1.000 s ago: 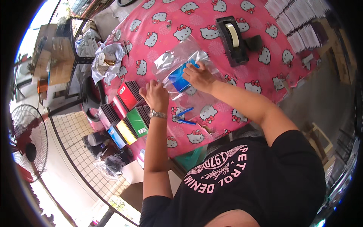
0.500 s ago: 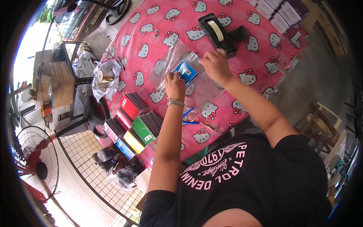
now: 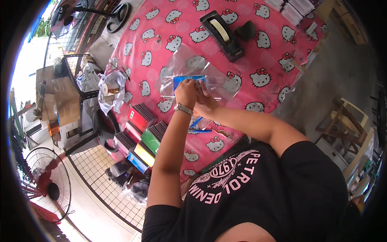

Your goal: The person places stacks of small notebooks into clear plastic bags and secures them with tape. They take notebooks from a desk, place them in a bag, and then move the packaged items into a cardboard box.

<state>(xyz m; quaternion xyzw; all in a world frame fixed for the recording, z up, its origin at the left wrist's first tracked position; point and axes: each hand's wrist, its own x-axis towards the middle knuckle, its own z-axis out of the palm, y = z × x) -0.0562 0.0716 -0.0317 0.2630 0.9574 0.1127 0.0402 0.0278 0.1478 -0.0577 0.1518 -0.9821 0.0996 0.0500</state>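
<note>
A small blue spiral notebook (image 3: 177,82) lies on clear plastic wrap (image 3: 181,60), its coiled edge at the far side. My left hand (image 3: 186,92), wearing a bracelet or watch at the wrist, is closed on its near part. Close against it, my right hand (image 3: 207,105) grips the notebook's right side, fingers bent over it; its fingertips are partly hidden. The plastic spreads out beyond the notebook and to its right. A blue-handled tool (image 3: 197,124), perhaps scissors, lies just nearer than my hands.
A black tape dispenser (image 3: 233,51) stands beyond my hands. Stacks of red, green and yellow spiral notebooks (image 3: 150,139) sit at the table's left. A white plastic bag (image 3: 114,103) hangs by the left edge. White booklets (image 3: 295,10) lie far right; a fan (image 3: 52,189) stands lower left.
My right hand has come from near the tape dispenser down to the notebook, beside my left hand. The notebook has turned so that its coiled edge points away from me.
</note>
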